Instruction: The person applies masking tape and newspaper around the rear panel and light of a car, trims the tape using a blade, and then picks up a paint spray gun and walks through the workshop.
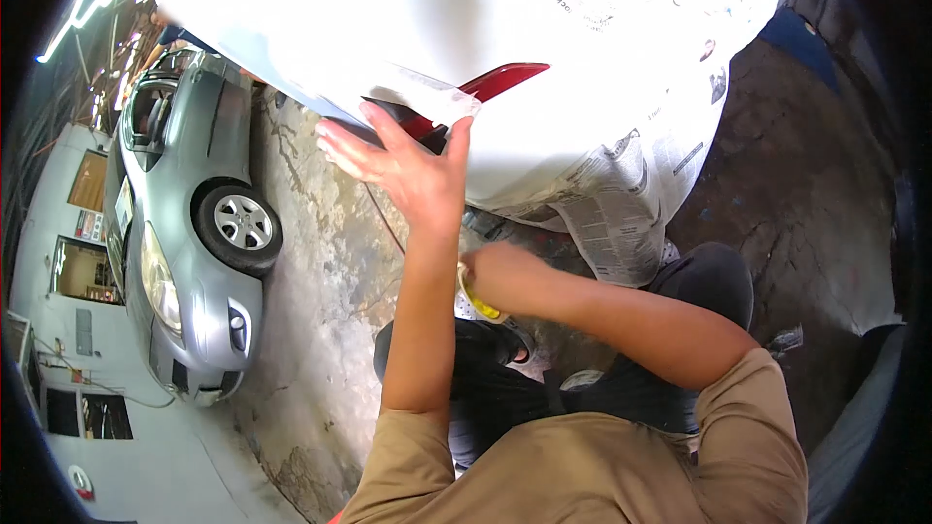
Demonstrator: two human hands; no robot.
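My left hand (417,175) is raised with its fingers spread, against or just in front of the red tail light (505,81) of a white car body (369,10). I cannot tell whether the fingers press on it. A whitish, partly see-through strip (449,95) covers part of the light, beside my thumb. Lower down, my right hand (507,277) is closed on a roll of yellow tape (478,303) and held near my left forearm. Its fingers are mostly hidden and a little blurred. Printed newspaper sheets (621,213) hang over the car's lower right side.
A silver car (199,252) stands to the left on the stained concrete floor (320,349). Beyond it is a pale wall (49,194) with windows. Part of another person (170,34) shows at the upper left. My knees (714,281) are bent below the white car.
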